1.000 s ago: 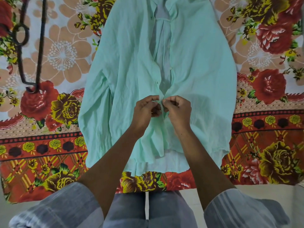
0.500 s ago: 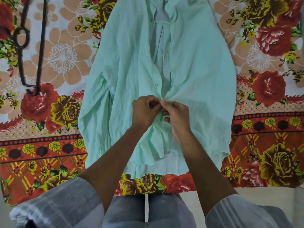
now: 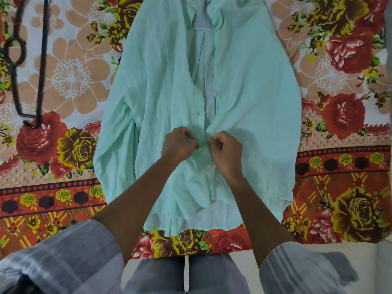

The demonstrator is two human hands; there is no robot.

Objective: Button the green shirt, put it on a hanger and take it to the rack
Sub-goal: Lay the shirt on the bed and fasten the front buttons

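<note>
The mint-green shirt (image 3: 161, 85) lies flat, collar away from me, on a floral bedsheet. Its front is closed below my hands, where a white button (image 3: 209, 166) shows, and gapes open above them up to the collar. My left hand (image 3: 179, 145) pinches the left placket edge at mid-shirt. My right hand (image 3: 226, 149) pinches the right placket edge just beside it, a small gap of cloth between the two. A dark hanger (image 3: 27, 66) lies on the sheet at the far left, apart from the shirt.
The floral bedsheet (image 3: 339, 187) covers the whole surface, its near edge running just in front of my knees. A pale floor strip (image 3: 244, 266) shows below it. My grey sleeves and trousers fill the bottom of the view.
My hands, pressed together on the placket before, have drawn slightly apart. The shirt front below them now lies closed with a button showing.
</note>
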